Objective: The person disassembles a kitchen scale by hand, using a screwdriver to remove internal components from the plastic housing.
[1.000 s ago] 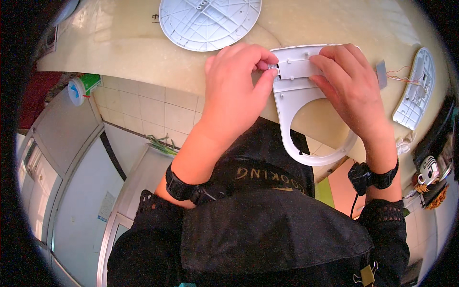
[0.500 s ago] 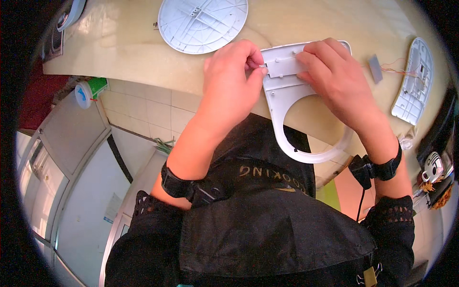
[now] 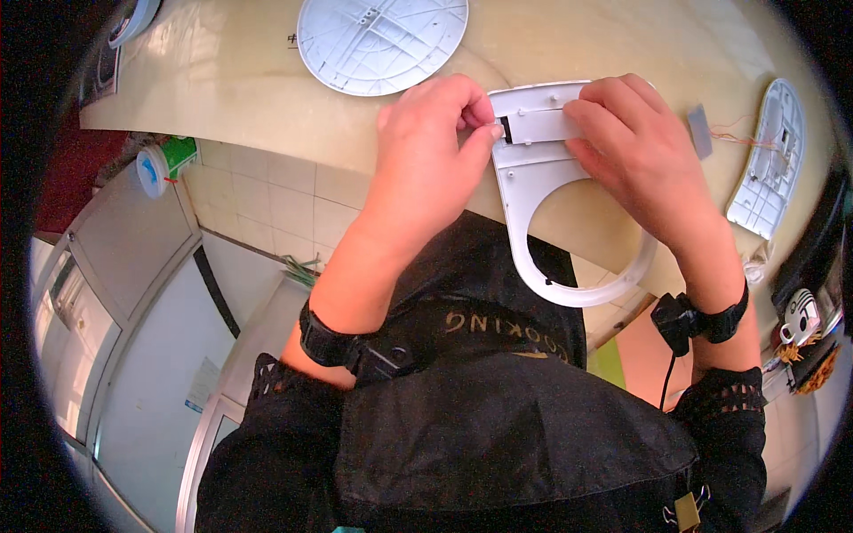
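A white plastic housing (image 3: 518, 240) with a large round opening lies at the table's near edge, its ring end overhanging toward my apron. Across its upper part sits a flat white rectangular strip (image 3: 539, 127), with a dark gap at its left end. My left hand (image 3: 435, 133) is closed in a pinch at that gap; whatever its thumb and forefinger hold is too small and covered to make out. My right hand (image 3: 631, 133) has its fingers curled over the strip's right end, gripping it.
A round white ribbed disc (image 3: 382, 49) lies at the far side of the table (image 3: 222, 80). To the right are a small grey plate (image 3: 699, 131) with thin wires and a curved white cover (image 3: 769, 160). A white mug (image 3: 800, 317) stands at the far right.
The strip has shifted slightly right on the housing with my right hand, and the dark gap at its left end shows wider. My left hand keeps its pinch there.
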A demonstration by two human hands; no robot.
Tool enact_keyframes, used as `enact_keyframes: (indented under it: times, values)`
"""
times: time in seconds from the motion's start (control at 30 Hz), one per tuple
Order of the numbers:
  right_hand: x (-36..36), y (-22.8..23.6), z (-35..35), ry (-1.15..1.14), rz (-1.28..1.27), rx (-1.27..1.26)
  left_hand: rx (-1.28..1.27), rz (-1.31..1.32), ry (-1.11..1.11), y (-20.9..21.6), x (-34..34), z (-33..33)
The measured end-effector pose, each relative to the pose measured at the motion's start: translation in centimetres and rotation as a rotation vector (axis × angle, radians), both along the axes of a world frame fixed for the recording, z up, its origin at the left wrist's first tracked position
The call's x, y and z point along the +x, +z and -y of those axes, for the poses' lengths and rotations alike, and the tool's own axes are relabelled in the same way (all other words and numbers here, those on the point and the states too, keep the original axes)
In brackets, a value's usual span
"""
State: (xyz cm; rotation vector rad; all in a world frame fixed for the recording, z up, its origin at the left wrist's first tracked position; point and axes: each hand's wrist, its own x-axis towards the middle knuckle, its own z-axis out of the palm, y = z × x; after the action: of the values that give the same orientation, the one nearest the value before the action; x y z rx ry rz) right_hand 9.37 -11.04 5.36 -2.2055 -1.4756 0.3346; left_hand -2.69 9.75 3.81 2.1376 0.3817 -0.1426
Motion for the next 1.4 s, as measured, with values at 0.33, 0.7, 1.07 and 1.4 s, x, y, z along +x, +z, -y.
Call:
enact_keyframes:
  times: [0.33, 0.7, 1.07, 1.4]
  values:
    - [-0.4, -0.1, 0.3, -0.107, -0.059, 0.025, 0.041, 0.048, -0.026, -0.2, -0.1, 0.0]
    - [-0.5, 0.5, 0.0, -0.122, -0.072, -0.046, 0.072, 0.057, -0.032, -0.1, 0.1, 0.0]
    - [0.1, 1.1, 0.9, -0.140, -0.199, -0.018, 0.043, -0.029, -0.010, 0.2, 0.1, 0.0]
    - [0.2, 4.8, 6.7, -0.458, 0.018, 0.188, 0.056, -0.009, -0.008, -0.2, -0.1, 0.0]
